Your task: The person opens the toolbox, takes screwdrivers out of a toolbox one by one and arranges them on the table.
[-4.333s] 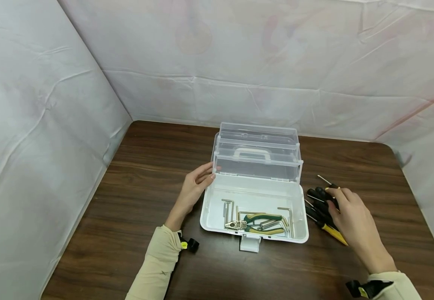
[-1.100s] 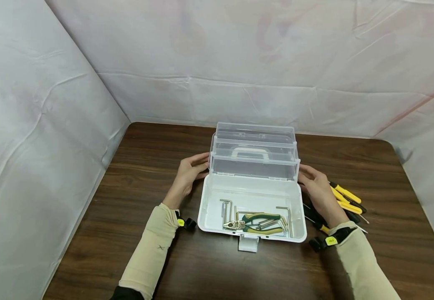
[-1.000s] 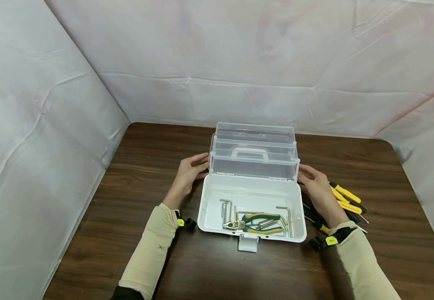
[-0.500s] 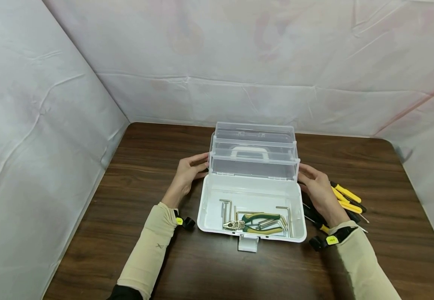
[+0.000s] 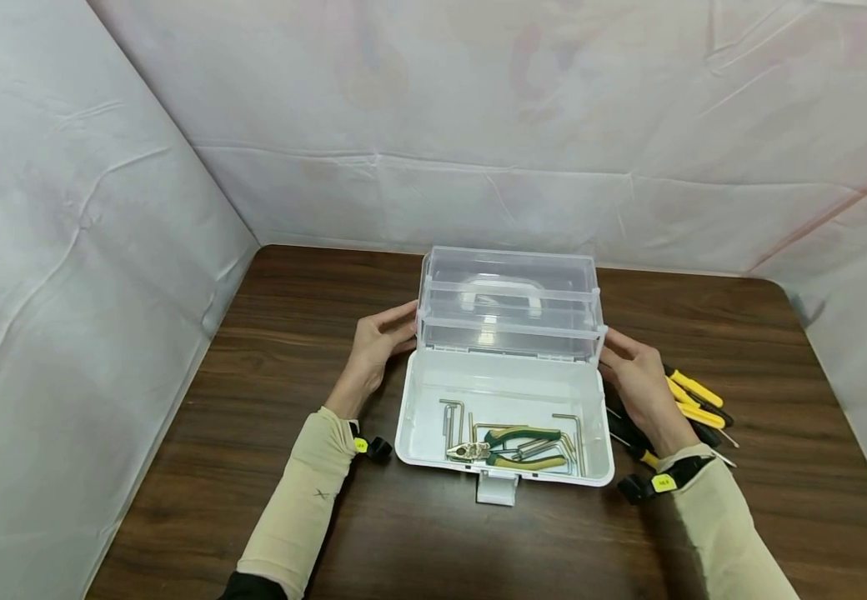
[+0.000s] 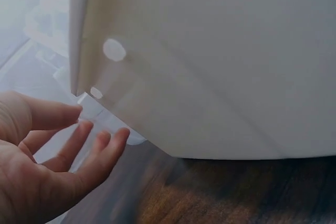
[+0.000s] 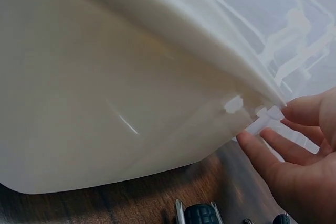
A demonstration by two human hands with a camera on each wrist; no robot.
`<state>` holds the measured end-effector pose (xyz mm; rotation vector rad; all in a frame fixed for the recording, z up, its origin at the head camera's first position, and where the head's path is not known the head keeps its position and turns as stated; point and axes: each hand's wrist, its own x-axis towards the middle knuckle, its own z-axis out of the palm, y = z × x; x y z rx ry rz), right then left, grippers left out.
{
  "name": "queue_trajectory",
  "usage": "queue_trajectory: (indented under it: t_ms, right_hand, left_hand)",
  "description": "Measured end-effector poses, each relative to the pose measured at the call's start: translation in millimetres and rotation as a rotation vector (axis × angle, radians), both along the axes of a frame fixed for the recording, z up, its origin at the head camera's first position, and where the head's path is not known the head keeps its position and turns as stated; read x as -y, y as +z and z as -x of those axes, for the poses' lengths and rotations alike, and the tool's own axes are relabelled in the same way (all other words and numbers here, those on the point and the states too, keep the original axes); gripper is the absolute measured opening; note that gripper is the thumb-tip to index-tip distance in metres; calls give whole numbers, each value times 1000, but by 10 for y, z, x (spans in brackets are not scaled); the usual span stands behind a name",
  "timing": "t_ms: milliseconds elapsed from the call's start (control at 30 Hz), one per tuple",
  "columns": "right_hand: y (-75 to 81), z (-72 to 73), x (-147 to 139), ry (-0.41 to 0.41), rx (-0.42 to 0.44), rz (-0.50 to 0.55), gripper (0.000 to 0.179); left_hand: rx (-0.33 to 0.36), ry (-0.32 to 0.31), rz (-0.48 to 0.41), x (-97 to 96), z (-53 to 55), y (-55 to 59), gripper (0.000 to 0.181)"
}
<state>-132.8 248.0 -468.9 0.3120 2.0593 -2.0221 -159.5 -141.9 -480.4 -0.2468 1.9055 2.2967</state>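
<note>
A white toolbox (image 5: 508, 379) stands on the table with its clear lid (image 5: 512, 260) raised at the back, see-through trays in front of it. My left hand (image 5: 373, 350) is at the lid's left side, its fingers extended to the edge; in the left wrist view they curve loosely by the box's rear corner. On the other side, my right hand (image 5: 638, 379) has its fingertips at the lid's right edge, and in the right wrist view the thumb (image 7: 302, 110) meets the rear corner. Pliers (image 5: 525, 434) with green and yellow handles lie in the box among several hex keys (image 5: 580, 446).
To the right of the box lie several tools with yellow handles (image 5: 696, 388) and black handles, partly hidden by my right hand. The latch (image 5: 496, 489) hangs at the box front. White sheeting (image 5: 433, 200) rises behind the wooden table (image 5: 313, 292).
My right hand has left the tools, which now lie spread to the right, and come to the lid's side. In the last half second the lid and trays have tilted forward slightly.
</note>
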Motion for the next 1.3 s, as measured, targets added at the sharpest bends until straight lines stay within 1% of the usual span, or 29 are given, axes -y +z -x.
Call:
queue_trajectory:
  t_ms: [133,300,533,700,833,1067,1300]
  right_hand:
    - [-9,-33,-13,-31,-36,96,65]
    - [-36,-61,-18,-52,-124,197,57]
    - [-56,-90,-26,-57,-187,260,52]
    - [-70,-114,-47,-72,-257,304,48]
    - [-69,-138,-57,-81,-290,328,47]
    - [-57,-181,-33,-112,-339,315,48]
    - [-62,-201,-17,-147,-388,303,46]
  left_hand:
    - [-45,13,-11,-6,-19,-12,43]
    - [-125,35,-67,-12,-46,-10,46]
    - [-193,46,-116,-19,-65,-28,47]
    - [-245,44,-142,-19,-70,-41,45]
    - [-284,47,-159,-17,-84,-36,42]
    - [-333,47,-166,-18,-103,-25,42]
    - [-369,61,-174,-23,-115,-21,47]
